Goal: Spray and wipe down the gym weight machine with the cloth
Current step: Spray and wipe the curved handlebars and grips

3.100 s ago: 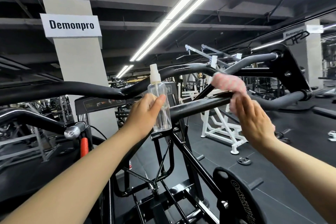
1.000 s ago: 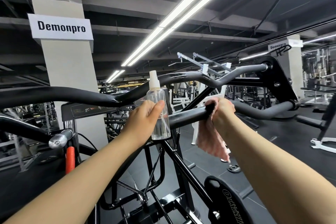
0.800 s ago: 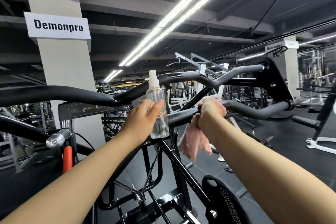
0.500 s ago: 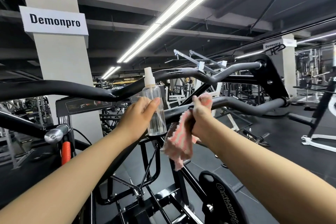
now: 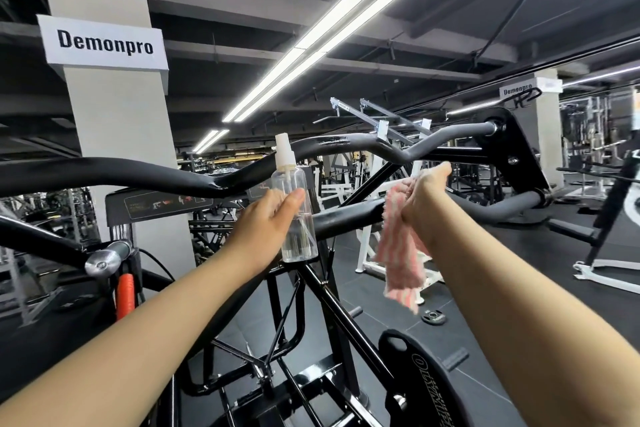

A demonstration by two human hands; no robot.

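A clear spray bottle (image 5: 294, 208) with a white nozzle stands upright in my left hand (image 5: 266, 222), which grips it in front of the machine's black handle bar (image 5: 349, 217). My right hand (image 5: 424, 201) holds a pink striped cloth (image 5: 398, 253) at the bar, to the right of the bottle. Most of the cloth hangs loose below the hand. A second, curved black bar (image 5: 173, 173) of the weight machine runs behind the bottle. The machine's black frame (image 5: 322, 305) drops away below both hands.
A white pillar (image 5: 121, 121) with a "Demonpro" sign stands at the left. A chrome bar end (image 5: 104, 262) and an orange grip (image 5: 124, 295) sit at lower left. A black weight plate (image 5: 426, 381) is at the bottom. White machine frames (image 5: 367, 253) and a small plate (image 5: 433, 317) lie on the dark floor beyond.
My right hand slid the cloth leftward along the handle bar toward the bottle, then moved back right and up a little. The cloth went from bunched on the bar to hanging loose.
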